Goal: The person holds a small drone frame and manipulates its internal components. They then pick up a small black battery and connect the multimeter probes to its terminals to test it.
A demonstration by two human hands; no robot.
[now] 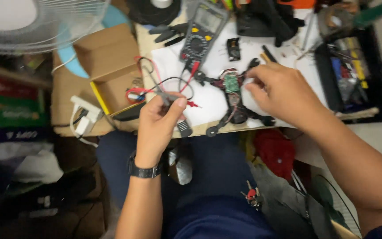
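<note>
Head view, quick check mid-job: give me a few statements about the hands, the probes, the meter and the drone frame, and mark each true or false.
1. The left hand pinches a grey test probe. True.
2. The right hand rests on the multimeter. False: it is at the small quadcopter frame, and the meter lies apart, further up the white sheet.
3. The quadcopter frame has a green circuit board showing at its middle. True.
4. A black wristwatch is on the right wrist. False: it is on the left wrist.
5. Red and black leads run from the multimeter. True.
</note>
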